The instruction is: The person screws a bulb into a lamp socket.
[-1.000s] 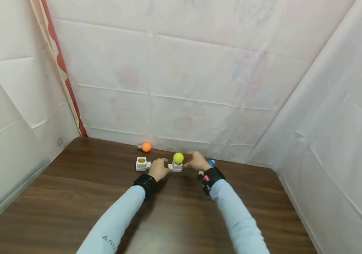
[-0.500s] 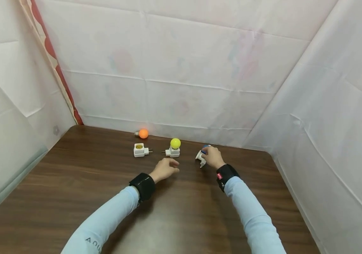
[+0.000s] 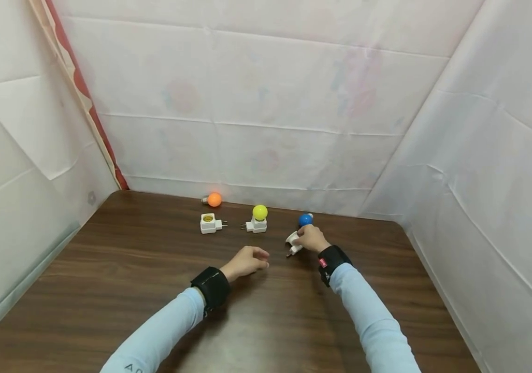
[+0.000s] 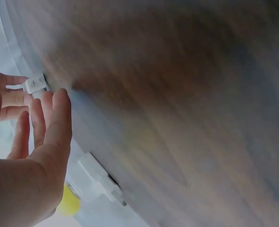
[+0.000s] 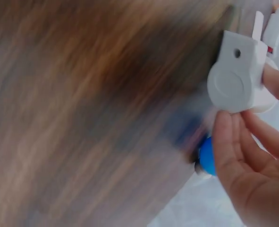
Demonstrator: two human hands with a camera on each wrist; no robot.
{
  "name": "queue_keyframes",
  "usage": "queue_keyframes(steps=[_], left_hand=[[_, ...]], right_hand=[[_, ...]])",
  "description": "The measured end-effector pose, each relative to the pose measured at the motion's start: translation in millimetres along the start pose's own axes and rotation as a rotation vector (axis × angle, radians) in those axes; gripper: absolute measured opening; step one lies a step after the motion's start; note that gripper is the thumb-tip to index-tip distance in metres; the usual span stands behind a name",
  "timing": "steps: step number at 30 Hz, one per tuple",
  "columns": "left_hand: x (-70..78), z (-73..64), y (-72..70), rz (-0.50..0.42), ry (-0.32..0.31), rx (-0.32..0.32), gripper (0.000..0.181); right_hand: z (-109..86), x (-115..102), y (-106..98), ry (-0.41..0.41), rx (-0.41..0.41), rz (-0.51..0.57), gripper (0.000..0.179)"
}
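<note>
My right hand (image 3: 313, 239) pinches a white plug-in lamp socket (image 5: 233, 78) between thumb and fingers, at the right of the group. Just behind that hand a blue bulb (image 3: 305, 219) lies on the table. My left hand (image 3: 246, 261) hovers over the table nearer to me, fingers relaxed and holding nothing. Beyond it stands a second white socket (image 3: 257, 226) with a yellow bulb (image 3: 260, 212) upright in it. Farther left, a third socket (image 3: 208, 226) has its round brass opening facing up. An orange bulb (image 3: 214, 199) lies on its side behind that one.
The dark wooden table (image 3: 154, 269) meets white patterned sheeting (image 3: 266, 103) at its back, left and right sides. Both wrists wear black straps (image 3: 211, 288). The sockets' plug prongs point sideways.
My left hand has left the yellow bulb's socket and drawn back toward me. My right hand has moved from beside the yellow bulb to the right and taken hold of the other socket.
</note>
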State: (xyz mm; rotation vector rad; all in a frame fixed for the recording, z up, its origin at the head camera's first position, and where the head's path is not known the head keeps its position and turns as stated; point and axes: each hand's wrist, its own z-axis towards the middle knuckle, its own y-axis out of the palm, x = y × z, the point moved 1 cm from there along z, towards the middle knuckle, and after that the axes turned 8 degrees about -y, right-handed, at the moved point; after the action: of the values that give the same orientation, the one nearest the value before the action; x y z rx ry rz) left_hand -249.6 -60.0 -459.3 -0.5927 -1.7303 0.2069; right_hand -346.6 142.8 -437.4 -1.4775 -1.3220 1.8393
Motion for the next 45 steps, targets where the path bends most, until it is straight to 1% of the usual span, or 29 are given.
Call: queue_keyframes(steps=[3,4,7,9,12,15,17,19,22,25,28,30,33,34,36,38,40,43,45], left_hand=[[0.0,1.3,2.0,-0.016,0.002,-0.008,0.033],[0.7,1.9,3.1,-0.027,-0.006,-0.009,0.033],[3.1,3.5,5.6,-0.069,-0.029,-0.007,0.036],[3.8,5.3,7.1,-0.116,-0.056,0.005,0.039],[3.3,9.2,8.7,-0.195,-0.095,0.032,0.043],[2.6,12.8,9.7,-0.259,-0.106,0.066,0.043],[3.3,14.6,10.3,-0.311,-0.103,0.085,0.041],[4.2,15.8,10.6,-0.368,-0.09,0.094,0.038],[5.3,17.6,9.8,-0.444,-0.078,0.103,0.035],[6.1,17.9,7.8,-0.477,-0.077,0.117,0.032],[7.2,17.3,6.5,-0.484,-0.074,0.134,0.03],[7.4,17.2,6.1,-0.478,-0.067,0.151,0.028],[7.0,16.4,4.5,-0.442,-0.032,0.185,0.027],[6.6,15.5,3.3,-0.404,-0.014,0.206,0.026],[4.7,12.7,-0.2,-0.318,0.027,0.248,0.025],[2.9,7.2,-4.9,-0.221,0.081,0.284,0.024],[0.9,0.1,-10.7,-0.135,0.137,0.309,0.024],[-2.2,-12.4,-19.9,-0.076,0.215,0.283,0.024],[-4.2,-19.6,-25.8,-0.06,0.252,0.246,0.025]], right_hand=[[1.2,-3,4,0.031,-0.04,0.032,0.034],[1.4,-4,5,0.041,-0.045,0.045,0.037],[0.9,-5,10,0.058,-0.031,0.093,0.044],[-0.5,-6,13,0.064,-0.011,0.153,0.047],[-3.3,-13,18,0.041,0.021,0.266,0.047],[-5.9,-23,21,0.009,0.031,0.38,0.046],[-7.6,-29,23,0.003,0.036,0.429,0.047],[-8.8,-34,23,0.003,0.044,0.458,0.048],[-10.6,-39,23,0.001,0.06,0.471,0.049],[-13.1,-42,22,0.008,0.078,0.478,0.05],[-16.2,-46,20,0.034,0.095,0.485,0.049],[-18.2,-48,19,0.047,0.107,0.492,0.05],[-21.9,-50,16,0.029,0.124,0.501,0.05],[-23.7,-50,16,0.019,0.121,0.519,0.051],[-27.4,-51,15,0.004,0.092,0.591,0.054],[-33.1,-51,15,0.016,0.02,0.712,0.059],[-39.2,-51,15,0.041,-0.084,0.872,0.063],[-48.1,-53,15,0.083,-0.235,1.07,0.06],[-52.3,-55,16,0.085,-0.308,1.156,0.054]])
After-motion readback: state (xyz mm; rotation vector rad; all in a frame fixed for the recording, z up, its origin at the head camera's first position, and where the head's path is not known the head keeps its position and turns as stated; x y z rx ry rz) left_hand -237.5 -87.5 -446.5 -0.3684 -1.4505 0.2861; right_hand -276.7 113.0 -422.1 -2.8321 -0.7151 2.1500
